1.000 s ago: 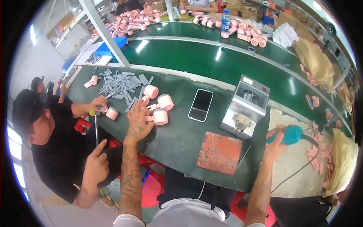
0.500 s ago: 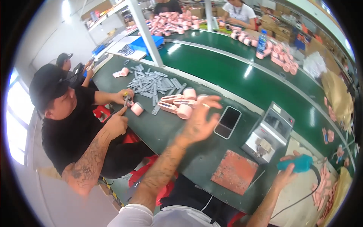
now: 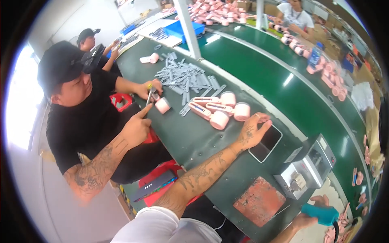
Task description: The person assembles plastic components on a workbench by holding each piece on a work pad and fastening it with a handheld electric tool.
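My left hand [image 3: 252, 133] reaches over the upper left corner of a white-edged phone [image 3: 267, 146], thumb and fingers apart and nothing visible between them. My right hand [image 3: 304, 222], at the lower right, is wrapped round a teal corded electric screwdriver [image 3: 322, 214]; its tip does not show. Left of my left hand lies a small group of pink round-headed parts [image 3: 219, 120] with slotted handles. Between my right hand and the phone are a worn red square pad [image 3: 259, 201] and a grey boxy machine [image 3: 298, 178].
A neighbour in black works at left on a pink part [image 3: 163, 105] with a tool. Many grey strips [image 3: 184, 79] lie on the dark green table [image 3: 198, 148]. Beyond runs a green conveyor [image 3: 243, 65], with a blue tray [image 3: 184, 29], a water bottle [image 3: 315, 56] and piled pink parts.
The view has swung, so the scene sits differently. My left hand has gone from beside the pink parts to the phone. My right hand still holds the electric screwdriver.
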The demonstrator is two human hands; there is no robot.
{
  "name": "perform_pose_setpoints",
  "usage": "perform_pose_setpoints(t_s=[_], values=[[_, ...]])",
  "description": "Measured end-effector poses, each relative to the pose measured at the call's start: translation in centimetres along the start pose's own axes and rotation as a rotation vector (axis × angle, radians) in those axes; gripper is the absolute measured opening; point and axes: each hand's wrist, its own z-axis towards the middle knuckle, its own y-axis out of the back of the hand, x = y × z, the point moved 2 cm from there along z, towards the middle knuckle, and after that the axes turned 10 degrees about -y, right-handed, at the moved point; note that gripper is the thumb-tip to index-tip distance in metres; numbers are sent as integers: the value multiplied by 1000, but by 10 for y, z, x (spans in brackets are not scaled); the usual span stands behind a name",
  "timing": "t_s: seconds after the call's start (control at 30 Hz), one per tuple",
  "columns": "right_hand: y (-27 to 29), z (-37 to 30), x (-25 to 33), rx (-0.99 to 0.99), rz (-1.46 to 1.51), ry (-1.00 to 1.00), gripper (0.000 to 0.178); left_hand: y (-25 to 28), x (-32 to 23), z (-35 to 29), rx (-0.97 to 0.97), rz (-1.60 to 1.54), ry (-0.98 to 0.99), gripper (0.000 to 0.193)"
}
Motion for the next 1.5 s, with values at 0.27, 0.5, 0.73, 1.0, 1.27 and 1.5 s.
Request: perform_pose_setpoints(t_s=[0.27,0.5,0.73,1.0,1.27,1.5], values=[[26,-8,-1,140,-184,14,105,-14,-4,-7,96,14,-23,23],[-6,-10,12,149,104,4,120,-9,1,-7,32,70,-54,23],[5,12,1,25,-3,73,83,-5,-10,-18,123,145,-26,29],[50,35,-117,129,488,-575,82,51,-88,-84,116,128,-162,26],[19,41,-84,41,270,-508,84,148,-119,-252,-138,324,126,14],[-2,32,-66,-31,173,-536,75,118,-101,-378,479,561,493,51]])
